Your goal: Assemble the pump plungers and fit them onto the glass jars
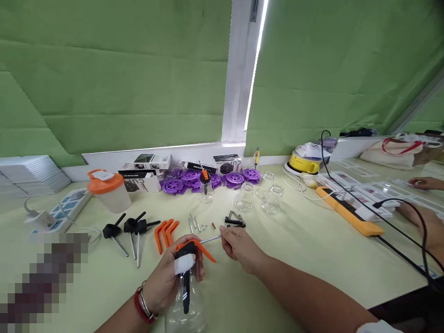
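Lower centre of frame: left hand (166, 282) gripped the black-and-orange pump head (189, 259) on a clear glass cup (185, 307), while right hand (239, 245) pinched a thin metal rod (211, 239) at its top. Rod could slip and miss the hole. Cup could tip off the surface (294, 259).

Orange lever (204, 250), purple wheels (208, 179), pale yellow-green table (294, 259), green blinds (114, 74)
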The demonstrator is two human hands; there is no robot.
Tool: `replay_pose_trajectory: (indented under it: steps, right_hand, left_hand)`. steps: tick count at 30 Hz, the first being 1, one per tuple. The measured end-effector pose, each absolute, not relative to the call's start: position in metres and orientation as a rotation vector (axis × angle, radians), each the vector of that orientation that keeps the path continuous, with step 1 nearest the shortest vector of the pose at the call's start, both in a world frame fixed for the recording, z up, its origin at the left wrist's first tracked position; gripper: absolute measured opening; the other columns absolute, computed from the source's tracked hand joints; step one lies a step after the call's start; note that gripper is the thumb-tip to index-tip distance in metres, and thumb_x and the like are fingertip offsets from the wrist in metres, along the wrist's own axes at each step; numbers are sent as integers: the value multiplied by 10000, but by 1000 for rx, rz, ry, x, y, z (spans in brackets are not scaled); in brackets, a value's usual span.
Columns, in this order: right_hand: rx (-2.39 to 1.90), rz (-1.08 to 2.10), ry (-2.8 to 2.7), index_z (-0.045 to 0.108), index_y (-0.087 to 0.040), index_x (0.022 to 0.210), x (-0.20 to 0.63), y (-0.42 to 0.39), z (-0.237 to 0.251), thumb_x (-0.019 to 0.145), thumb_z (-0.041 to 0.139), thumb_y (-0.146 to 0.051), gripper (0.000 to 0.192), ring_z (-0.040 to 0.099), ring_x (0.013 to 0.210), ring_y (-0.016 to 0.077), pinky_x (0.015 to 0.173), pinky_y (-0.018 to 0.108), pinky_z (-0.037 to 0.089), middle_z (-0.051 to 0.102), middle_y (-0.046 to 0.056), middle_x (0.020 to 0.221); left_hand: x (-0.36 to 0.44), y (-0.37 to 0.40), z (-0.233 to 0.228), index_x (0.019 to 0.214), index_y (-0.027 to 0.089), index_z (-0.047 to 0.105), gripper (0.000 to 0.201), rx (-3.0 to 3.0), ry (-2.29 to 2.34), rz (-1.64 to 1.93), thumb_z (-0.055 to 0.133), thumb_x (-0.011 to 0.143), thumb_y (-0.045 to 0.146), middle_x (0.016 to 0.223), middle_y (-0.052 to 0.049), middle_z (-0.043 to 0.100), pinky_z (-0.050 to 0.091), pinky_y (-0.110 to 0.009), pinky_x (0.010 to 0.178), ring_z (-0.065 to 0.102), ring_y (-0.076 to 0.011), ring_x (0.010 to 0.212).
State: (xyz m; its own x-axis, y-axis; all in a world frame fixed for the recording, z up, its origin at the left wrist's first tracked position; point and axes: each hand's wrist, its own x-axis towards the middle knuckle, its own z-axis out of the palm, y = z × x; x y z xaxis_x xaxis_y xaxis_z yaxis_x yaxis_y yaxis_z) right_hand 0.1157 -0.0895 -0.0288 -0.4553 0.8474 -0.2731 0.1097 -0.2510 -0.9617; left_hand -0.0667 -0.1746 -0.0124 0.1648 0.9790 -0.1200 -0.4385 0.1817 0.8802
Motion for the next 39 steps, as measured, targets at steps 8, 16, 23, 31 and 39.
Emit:
replay_pose_trajectory:
  steps: [8, 16, 23, 31, 39]
  right_hand:
    - [-952, 1586, -1561, 580, -166, 754, 119, -85, -35, 716, 663, -460, 308, 433, 554, 84, 528, 225, 351, 536, -19, 652]
    - [-994, 1807, -1401, 567, -164, 756, 116, -80, -41, 707, 670, -494, 350, 427, 457, 58, 427, 201, 305, 570, -21, 624]
    - [-979, 1863, -1340, 565, -152, 725, 115, -75, -43, 701, 665, -527, 389, 421, 409, 55, 380, 195, 288, 558, -25, 568]
    - [-972, 1805, -1326, 557, -149, 706, 113, -71, -48, 724, 645, -539, 400, 423, 401, 45, 373, 186, 287, 564, -22, 578]
    - [-992, 1800, -1350, 550, -161, 750, 112, -69, -50, 734, 647, -474, 328, 424, 424, 53, 403, 192, 282, 564, -23, 592]
  left_hand:
    - [-72, -168, -27, 944, 170, 588, 191, 620, 825, 1212, 601, 788, 281, 744, -58, 628, 486, -316, 531, 610, -185, 575]
    - [-74, -166, -26, 964, 185, 580, 218, 606, 837, 1216, 634, 763, 246, 734, -39, 627, 496, -321, 552, 612, -178, 580]
    - [-76, -166, -25, 954, 183, 577, 217, 614, 839, 1231, 643, 752, 230, 717, -31, 615, 493, -321, 546, 614, -182, 577]
    - [-77, -165, -26, 945, 180, 587, 217, 587, 846, 1228, 640, 746, 247, 726, -41, 629, 492, -322, 548, 616, -188, 583]
    - [-79, -163, -28, 930, 180, 605, 198, 573, 832, 1213, 634, 755, 267, 738, -49, 641, 495, -322, 560, 618, -189, 597]
